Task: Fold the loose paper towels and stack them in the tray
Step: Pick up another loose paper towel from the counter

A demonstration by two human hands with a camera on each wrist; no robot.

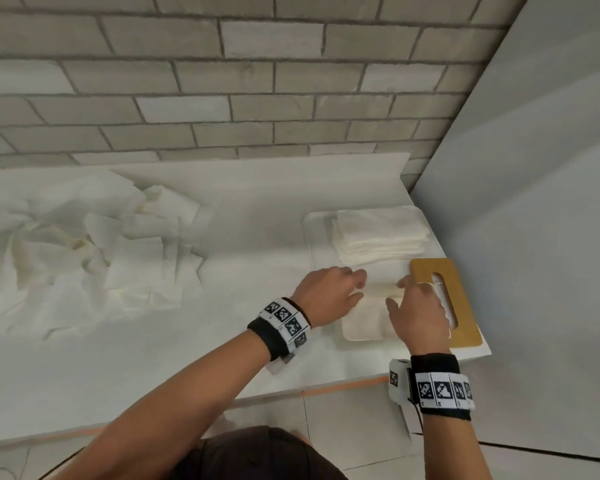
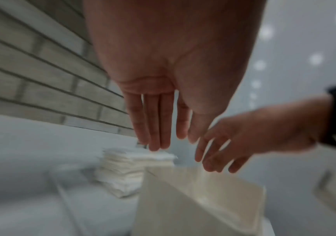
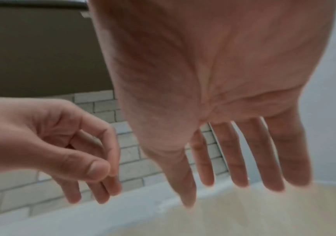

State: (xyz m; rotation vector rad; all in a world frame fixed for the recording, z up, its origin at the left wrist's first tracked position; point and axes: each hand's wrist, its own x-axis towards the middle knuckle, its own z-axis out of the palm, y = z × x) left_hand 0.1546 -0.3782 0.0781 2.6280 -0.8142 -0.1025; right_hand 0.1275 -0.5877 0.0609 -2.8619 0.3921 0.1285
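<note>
A cream paper towel [image 1: 362, 323] lies near the counter's front right, partly folded, with a raised crease [image 2: 203, 191] across it. My left hand [image 1: 347, 285] hovers over its far left edge with the fingers [image 2: 154, 124] mostly straight and nothing in them. My right hand [image 1: 400, 292] is just to the right, its fingers [image 3: 241, 156] spread and straight over the towel and holding nothing. Behind them a white tray [image 1: 313, 233] carries a stack of folded towels [image 1: 378, 233]. The heap of loose paper towels [image 1: 94, 244] covers the counter's left side.
A brown board [image 1: 463, 317] with a long slot lies under the towel's right side, at the counter's right end. A grey brick wall [image 1: 257, 81] runs behind and a plain white wall [image 1: 534, 202] closes the right. The counter's front edge [image 1: 343, 386] is near my wrists.
</note>
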